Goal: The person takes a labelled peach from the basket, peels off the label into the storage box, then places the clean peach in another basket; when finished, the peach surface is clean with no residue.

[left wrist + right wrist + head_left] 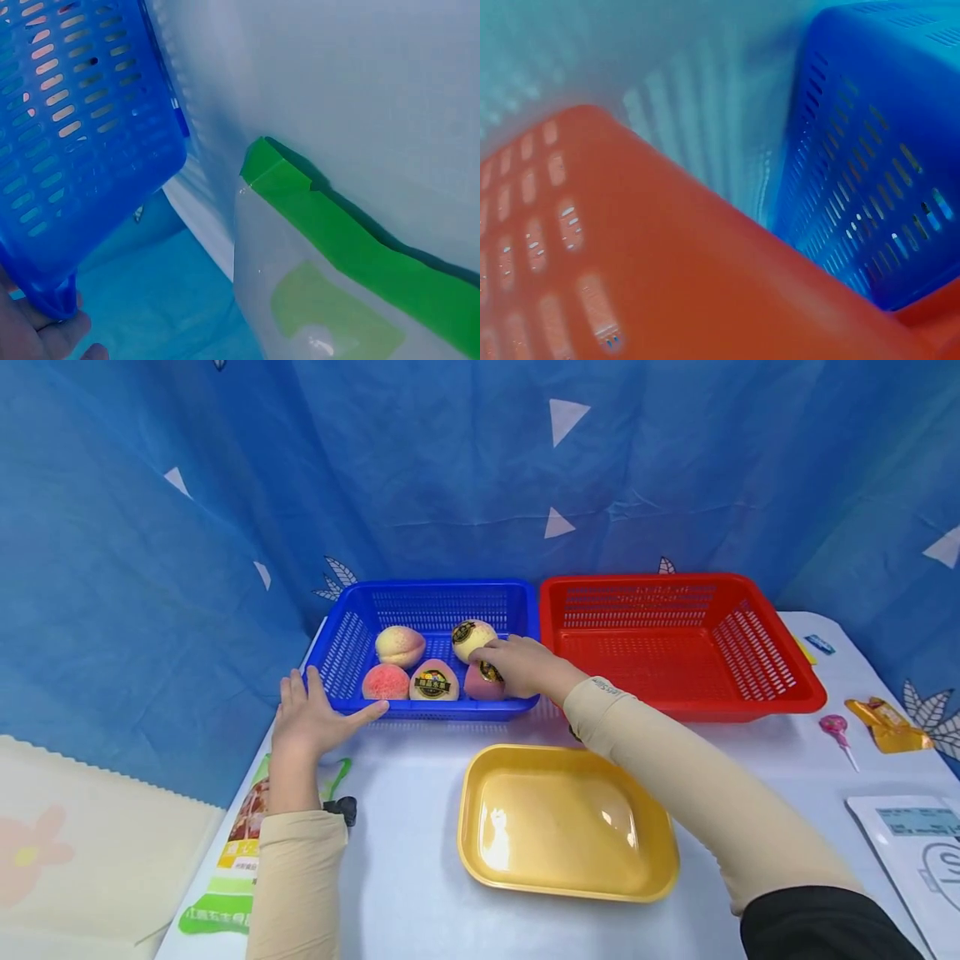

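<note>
In the head view a blue basket (431,712) holds several peaches, some with black-and-gold labels. My left hand (311,718) is at its front left corner, fingers spread along the rim and thumb across the front edge. The left wrist view shows the fingers (64,334) right at the basket's corner lip. Reaching into the basket's right end, my right hand (528,667) grips a pink labelled peach (482,685), partly covered by the fingers. A yellowish peach (471,639) lies just behind it. Farther left are another yellowish peach (400,647), a red-pink one (386,682) and a labelled one (435,681).
A red basket (682,703) stands right of the blue one. In front lies a gold tray (562,827), partly under the right sleeve. A green-edged food bag (232,868) is at left; a lollipop (834,727), a gold packet (888,727) and a white packet (900,852) lie at right.
</note>
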The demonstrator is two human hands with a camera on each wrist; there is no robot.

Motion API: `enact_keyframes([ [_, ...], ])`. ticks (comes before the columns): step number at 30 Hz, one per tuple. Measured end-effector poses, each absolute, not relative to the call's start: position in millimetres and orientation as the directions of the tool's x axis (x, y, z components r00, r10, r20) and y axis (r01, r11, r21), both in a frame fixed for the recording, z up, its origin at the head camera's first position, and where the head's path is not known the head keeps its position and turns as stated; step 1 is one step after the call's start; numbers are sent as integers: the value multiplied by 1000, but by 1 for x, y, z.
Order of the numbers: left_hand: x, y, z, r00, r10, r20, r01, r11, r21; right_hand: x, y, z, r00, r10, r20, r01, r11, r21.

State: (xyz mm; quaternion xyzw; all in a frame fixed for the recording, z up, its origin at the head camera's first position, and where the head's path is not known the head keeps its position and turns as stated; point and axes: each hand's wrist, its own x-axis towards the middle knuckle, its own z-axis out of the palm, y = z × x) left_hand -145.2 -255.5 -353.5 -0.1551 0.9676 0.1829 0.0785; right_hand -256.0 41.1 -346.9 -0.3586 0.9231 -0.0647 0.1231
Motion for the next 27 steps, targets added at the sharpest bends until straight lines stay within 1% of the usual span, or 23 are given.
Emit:
enact_keyframes([
  [9, -144, -253, -353, -938, -279, -205, -336, 878, 340, -258, 38, -354, -753, -645, -135, -624, 763, -168],
  [17, -144, -252, -352, -941, -275, -195, -329, 878, 347, -259, 38, -350, -720, -669, -187, -654, 743, -142],
  [23, -145, -254, -354, -948, -254, -191, -310, 872, 379, -259, 38, -351, -695, -692, -195, -673, 722, -163],
  [27, -146, -255, -356, -948, -251, -195, -309, 867, 390, -259, 39, -355, -681, -706, -196, -689, 708, -156],
])
